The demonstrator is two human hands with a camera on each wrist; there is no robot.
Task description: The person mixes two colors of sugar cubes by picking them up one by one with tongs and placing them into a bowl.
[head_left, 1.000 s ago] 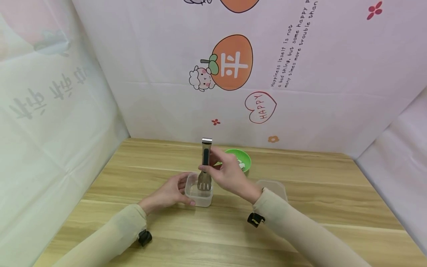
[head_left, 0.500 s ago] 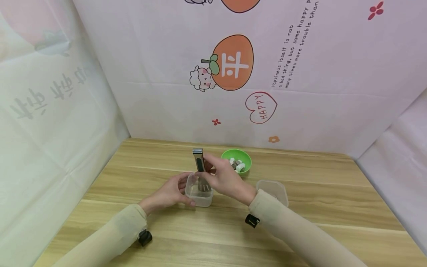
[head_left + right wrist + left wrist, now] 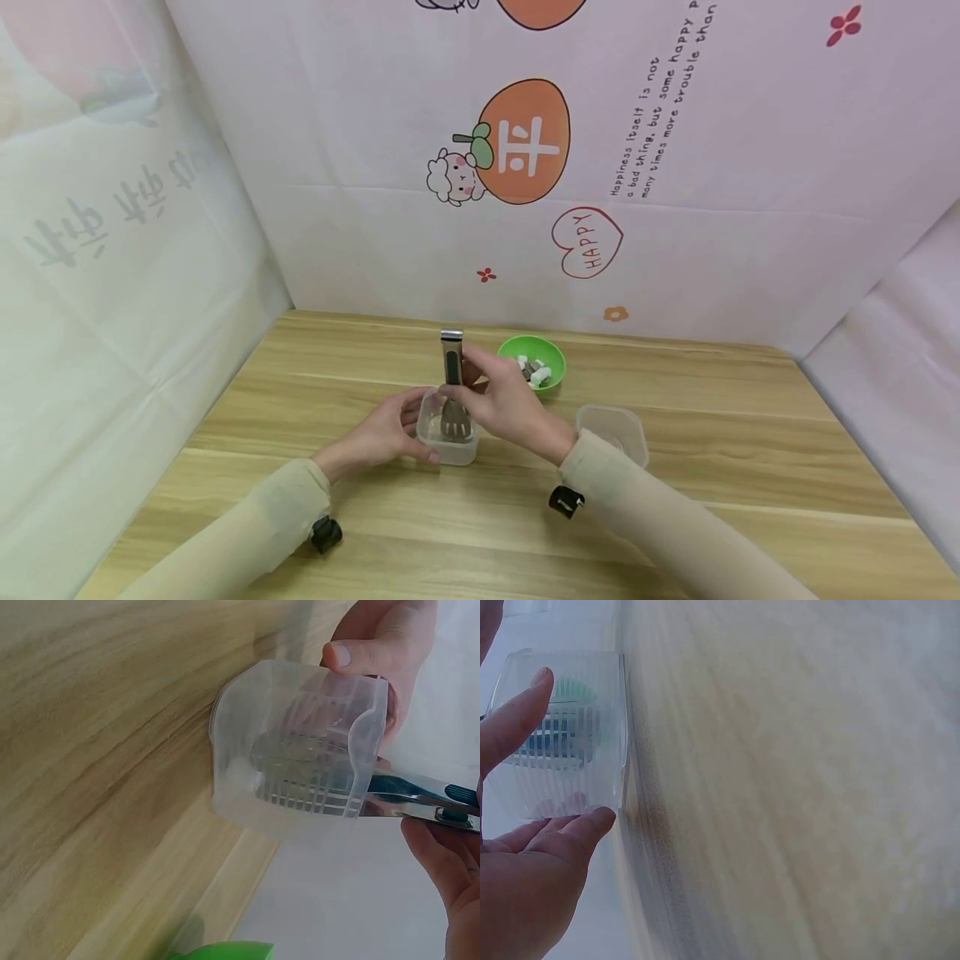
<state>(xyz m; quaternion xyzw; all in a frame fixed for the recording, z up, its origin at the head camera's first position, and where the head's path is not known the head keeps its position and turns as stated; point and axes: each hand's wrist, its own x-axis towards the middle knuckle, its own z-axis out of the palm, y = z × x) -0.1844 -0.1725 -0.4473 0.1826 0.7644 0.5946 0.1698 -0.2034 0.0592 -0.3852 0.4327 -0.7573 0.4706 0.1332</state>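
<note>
A clear plastic container (image 3: 454, 451) stands on the wooden table, its walls ribbed in both wrist views. My left hand (image 3: 386, 427) holds it from the left, thumb on the near side and fingers on the far side. In my right hand (image 3: 504, 402) is a pair of metal tongs (image 3: 452, 362) with a dark grip on the handle, pinched between thumb and fingers. The slotted heads of the tongs (image 3: 300, 769) point down inside the container, close to its bottom in the right wrist view. I cannot tell whether anything is between them.
Behind the right hand sits a green bowl (image 3: 553, 354) with several white and dark grey pieces (image 3: 540, 376). A clear plastic lid or shallow tray (image 3: 613, 425) lies right, partly behind the right sleeve. A printed white cloth (image 3: 375, 233) hangs along the table's back edge.
My right hand has lowered the tongs deeper into the container and shifted slightly left, uncovering more of the green bowl. In the last half second the tongs have tilted a little. The left hand stays put.
</note>
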